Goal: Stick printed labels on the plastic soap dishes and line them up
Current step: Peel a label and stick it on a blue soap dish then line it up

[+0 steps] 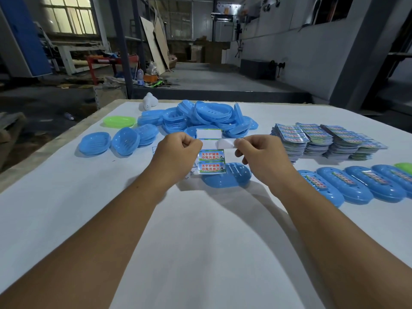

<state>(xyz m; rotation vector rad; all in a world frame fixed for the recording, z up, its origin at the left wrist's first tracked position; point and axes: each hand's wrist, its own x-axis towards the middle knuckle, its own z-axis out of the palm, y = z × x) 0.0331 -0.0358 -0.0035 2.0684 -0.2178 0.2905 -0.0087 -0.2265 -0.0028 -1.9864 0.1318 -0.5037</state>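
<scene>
- Label sheet (211,161) held up in the air at centre, two printed labels left on it, blank backing above; pinched at its left edge by left hand (178,150), fingers curled round it.
- Right hand (260,152) pinching a white strip (225,143) at the sheet's upper right, curled away from the backing; looks like a label mid-peel, printed face not visible, so cannot confirm.
- Blue soap dish (227,176) on the tabletop (200,241) directly below and behind the sheet, upside down, no label seen on it; judged to be the one due next.
- Done so far: row of labelled dishes (356,186) at near right, blue, upside down, side by side and touching, one label on each; a green dish (404,168) at the row's far-right end, cut by the frame edge.
- Left to do: large heap of blue dishes (207,117) at far centre, a few loose blue dishes (116,140) and one green dish (119,122) at far left, none visibly labelled. Judged early in the task, most dishes waiting.
- Stacks of label sheets (323,141) at far right, well apart from the hands.
- Hidden or unclear: row's full length cut off at right; small papers on the tabletop under the left hand mostly covered; white object (148,101) at the far edge not identifiable; label print too small to read on the row.
</scene>
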